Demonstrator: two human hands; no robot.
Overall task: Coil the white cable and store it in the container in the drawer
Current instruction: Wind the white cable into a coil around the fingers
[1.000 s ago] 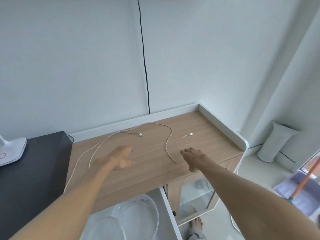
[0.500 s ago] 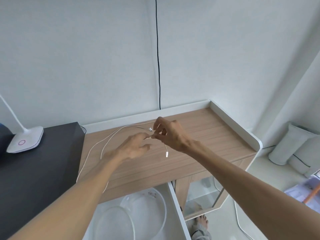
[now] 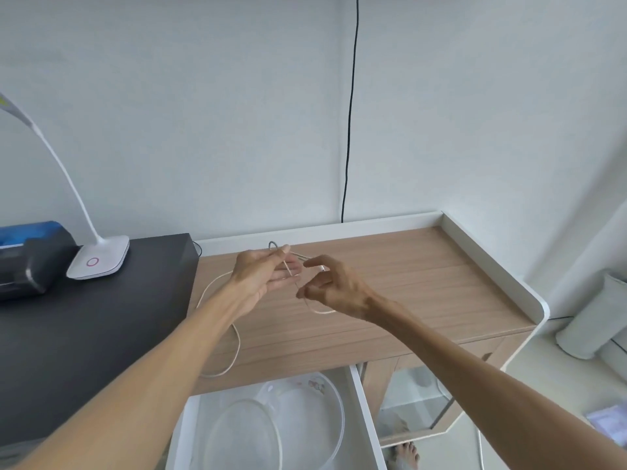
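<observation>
Hands meet above the wooden tabletop (image 3: pixel 407 266): the left hand (image 3: pixel 263 274) pinches a loop of white cable (image 3: pixel 234 354), the right hand (image 3: pixel 334 288) pinches a farther stretch. Slack trails over the front edge above the open drawer (image 3: pixel 364 418) holding a clear container (image 3: pixel 305 418). A white lamp (image 3: pixel 98 257) stands on the black cabinet (image 3: pixel 84 327) at left.

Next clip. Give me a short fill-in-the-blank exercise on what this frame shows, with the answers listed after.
1. Both hands, the left hand and the right hand, hold the white ____ above the wooden cabinet top.
2. Below the top, the drawer is ____.
3. The white lamp stands on the ____ surface.

Missing words: cable; open; black
</observation>
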